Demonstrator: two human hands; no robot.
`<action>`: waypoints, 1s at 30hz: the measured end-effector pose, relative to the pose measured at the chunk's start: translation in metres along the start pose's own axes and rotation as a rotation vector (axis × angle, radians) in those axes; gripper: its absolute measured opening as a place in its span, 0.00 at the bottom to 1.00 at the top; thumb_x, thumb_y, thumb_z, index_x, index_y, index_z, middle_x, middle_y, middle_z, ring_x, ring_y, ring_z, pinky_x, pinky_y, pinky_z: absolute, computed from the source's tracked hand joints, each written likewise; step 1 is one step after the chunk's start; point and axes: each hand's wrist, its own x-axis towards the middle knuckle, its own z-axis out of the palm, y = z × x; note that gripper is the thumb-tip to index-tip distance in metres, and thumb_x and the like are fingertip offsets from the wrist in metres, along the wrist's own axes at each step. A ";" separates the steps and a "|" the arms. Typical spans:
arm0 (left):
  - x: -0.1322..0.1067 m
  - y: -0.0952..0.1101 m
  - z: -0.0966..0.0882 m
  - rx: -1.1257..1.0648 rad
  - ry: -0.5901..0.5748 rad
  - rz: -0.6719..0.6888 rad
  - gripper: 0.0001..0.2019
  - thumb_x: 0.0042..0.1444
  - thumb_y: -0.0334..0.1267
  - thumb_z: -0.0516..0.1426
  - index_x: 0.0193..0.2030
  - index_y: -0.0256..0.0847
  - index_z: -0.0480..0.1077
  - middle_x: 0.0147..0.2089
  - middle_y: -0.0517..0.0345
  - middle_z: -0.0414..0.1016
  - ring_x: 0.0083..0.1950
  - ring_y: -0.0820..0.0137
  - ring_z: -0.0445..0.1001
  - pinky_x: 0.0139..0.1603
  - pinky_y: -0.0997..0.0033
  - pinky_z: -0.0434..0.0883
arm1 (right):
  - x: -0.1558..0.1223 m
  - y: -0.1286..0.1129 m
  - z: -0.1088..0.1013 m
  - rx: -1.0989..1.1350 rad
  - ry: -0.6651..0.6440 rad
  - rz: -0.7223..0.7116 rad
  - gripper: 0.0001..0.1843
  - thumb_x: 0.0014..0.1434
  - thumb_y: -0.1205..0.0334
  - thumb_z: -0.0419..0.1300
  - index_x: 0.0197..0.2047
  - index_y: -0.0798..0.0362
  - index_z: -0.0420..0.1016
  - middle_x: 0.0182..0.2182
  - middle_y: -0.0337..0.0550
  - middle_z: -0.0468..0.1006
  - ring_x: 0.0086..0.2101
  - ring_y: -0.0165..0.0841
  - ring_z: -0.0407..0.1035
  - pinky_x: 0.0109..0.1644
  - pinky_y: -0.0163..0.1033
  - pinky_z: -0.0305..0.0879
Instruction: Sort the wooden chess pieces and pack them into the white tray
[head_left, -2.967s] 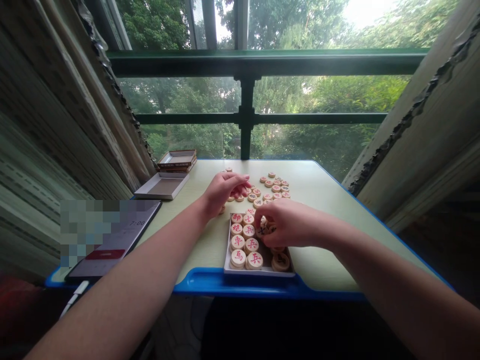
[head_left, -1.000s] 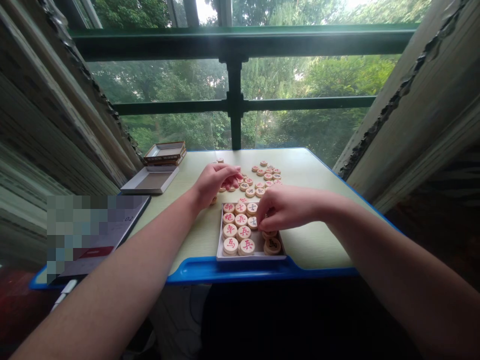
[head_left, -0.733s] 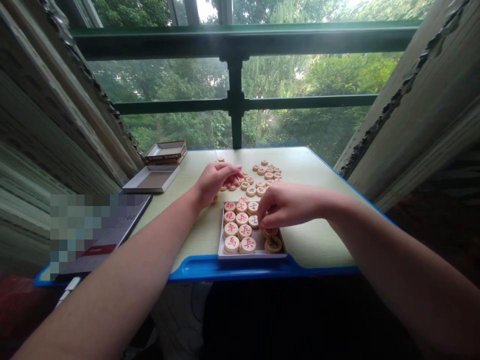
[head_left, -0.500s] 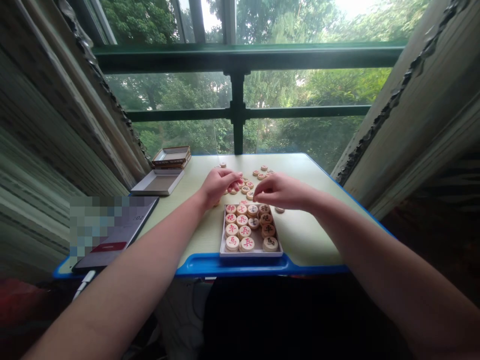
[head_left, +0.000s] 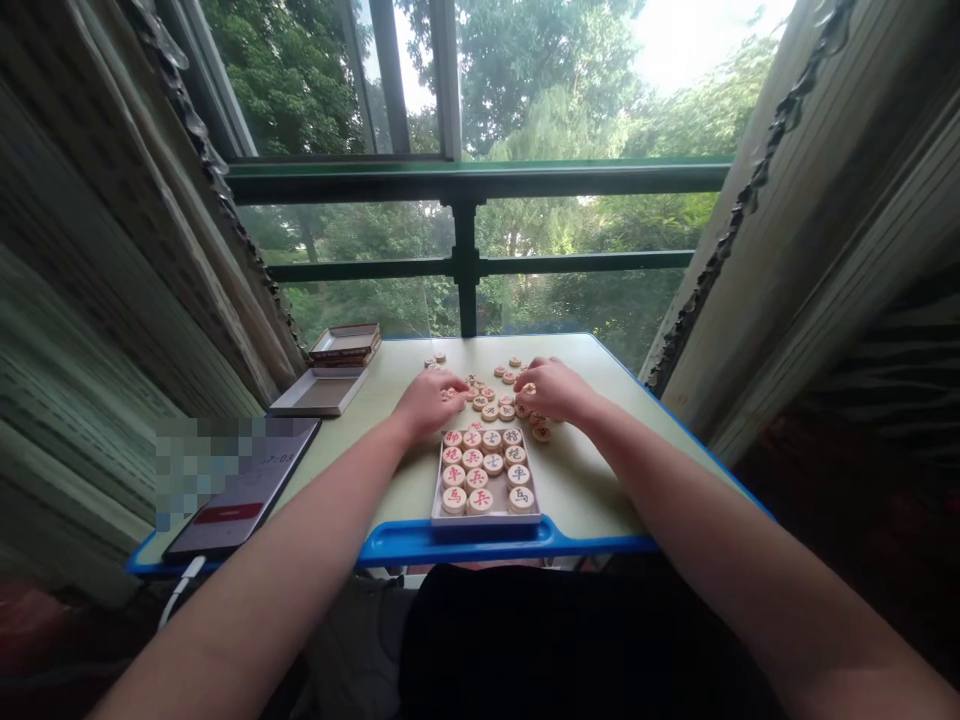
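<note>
Round wooden Chinese chess pieces (head_left: 490,412) lie loosely scattered across the table between my hands. My left hand (head_left: 431,403) is at the left side of the scatter, fingers loosely bent and apart above a few pieces. Over the right side reaches my right hand (head_left: 555,388), its fingers spread and curved down onto pieces partly hidden beneath them. Nearer to me, a shallow white box (head_left: 499,505) holds pieces in rows, red characters in the left columns and black ones to the right. A gap shows low in its third column.
A white box lid (head_left: 319,390) lies at the back left, with brown-edged trays (head_left: 345,342) behind it. A tablet (head_left: 244,490) with a white cable (head_left: 184,580) rests at the left edge. Blue trim (head_left: 465,540) borders the table; window and curtains enclose it.
My right hand has moved from above the box's far edge out over the scattered pieces. My left hand has lowered towards the pieces. The camera view has tilted up slightly.
</note>
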 end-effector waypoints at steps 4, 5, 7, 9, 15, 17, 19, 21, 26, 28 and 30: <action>0.003 -0.009 0.003 0.062 -0.079 -0.008 0.11 0.45 0.39 0.56 0.33 0.41 0.78 0.45 0.53 0.76 0.50 0.60 0.69 0.56 0.61 0.63 | 0.001 0.000 0.000 0.018 -0.087 0.047 0.10 0.50 0.63 0.57 0.33 0.49 0.80 0.37 0.44 0.77 0.37 0.36 0.70 0.39 0.36 0.64; 0.003 -0.010 0.004 0.021 -0.105 -0.042 0.11 0.45 0.39 0.56 0.32 0.41 0.78 0.45 0.53 0.76 0.50 0.61 0.70 0.56 0.63 0.64 | 0.001 0.001 0.001 0.033 -0.117 0.073 0.10 0.50 0.64 0.57 0.32 0.49 0.80 0.35 0.43 0.78 0.35 0.34 0.71 0.37 0.34 0.64; 0.003 -0.011 0.004 -0.070 -0.141 -0.092 0.11 0.44 0.38 0.55 0.33 0.41 0.78 0.46 0.54 0.76 0.50 0.63 0.71 0.54 0.66 0.66 | 0.003 0.002 0.001 0.062 -0.153 0.102 0.11 0.49 0.66 0.56 0.33 0.49 0.80 0.34 0.41 0.79 0.33 0.33 0.71 0.34 0.33 0.64; 0.002 -0.011 0.004 -0.132 -0.119 -0.120 0.12 0.43 0.37 0.55 0.33 0.40 0.77 0.47 0.54 0.76 0.50 0.63 0.71 0.52 0.68 0.67 | 0.004 0.004 0.002 0.093 -0.146 0.091 0.11 0.49 0.66 0.56 0.33 0.49 0.80 0.34 0.41 0.79 0.34 0.33 0.71 0.35 0.33 0.63; 0.000 -0.022 0.001 -0.021 0.064 -0.131 0.14 0.44 0.31 0.51 0.34 0.40 0.76 0.48 0.52 0.76 0.52 0.63 0.70 0.58 0.65 0.63 | 0.007 0.016 0.005 0.090 0.005 0.074 0.16 0.51 0.66 0.54 0.42 0.49 0.78 0.45 0.48 0.74 0.43 0.38 0.68 0.42 0.37 0.64; -0.001 -0.026 0.001 0.046 0.032 -0.134 0.14 0.45 0.31 0.51 0.34 0.41 0.76 0.47 0.53 0.76 0.52 0.63 0.70 0.58 0.65 0.63 | 0.007 0.020 0.006 0.040 -0.023 0.111 0.17 0.51 0.65 0.55 0.44 0.49 0.77 0.45 0.49 0.74 0.44 0.41 0.68 0.41 0.39 0.64; -0.001 -0.028 0.001 0.081 -0.004 -0.122 0.14 0.46 0.32 0.50 0.34 0.41 0.76 0.46 0.53 0.76 0.51 0.64 0.71 0.56 0.66 0.64 | 0.007 0.021 0.007 0.031 -0.078 0.124 0.16 0.51 0.64 0.55 0.42 0.49 0.78 0.44 0.49 0.74 0.42 0.40 0.68 0.40 0.39 0.64; -0.001 -0.026 0.002 0.085 -0.012 -0.092 0.13 0.48 0.34 0.50 0.35 0.40 0.76 0.45 0.52 0.76 0.50 0.63 0.71 0.55 0.65 0.65 | 0.006 0.019 0.008 0.053 -0.099 0.088 0.14 0.52 0.64 0.54 0.40 0.49 0.78 0.42 0.47 0.75 0.40 0.38 0.69 0.39 0.37 0.63; 0.000 -0.020 0.002 0.017 0.030 -0.077 0.12 0.49 0.35 0.50 0.33 0.39 0.76 0.45 0.50 0.76 0.49 0.63 0.72 0.55 0.64 0.66 | 0.003 0.013 0.008 0.071 0.011 -0.036 0.13 0.52 0.62 0.57 0.40 0.50 0.79 0.44 0.48 0.74 0.45 0.40 0.65 0.48 0.40 0.60; 0.000 -0.021 0.003 -0.006 0.072 -0.101 0.13 0.49 0.33 0.49 0.32 0.38 0.75 0.45 0.49 0.75 0.50 0.63 0.71 0.56 0.64 0.65 | 0.004 0.014 0.009 0.065 0.030 -0.054 0.14 0.53 0.63 0.56 0.41 0.51 0.78 0.45 0.48 0.74 0.46 0.40 0.64 0.51 0.41 0.59; 0.002 -0.023 0.004 -0.032 0.132 -0.134 0.14 0.47 0.32 0.48 0.33 0.38 0.75 0.48 0.49 0.75 0.53 0.63 0.70 0.58 0.63 0.63 | 0.005 0.016 0.012 0.066 0.009 -0.086 0.13 0.54 0.63 0.55 0.41 0.52 0.78 0.45 0.48 0.75 0.46 0.39 0.65 0.51 0.41 0.58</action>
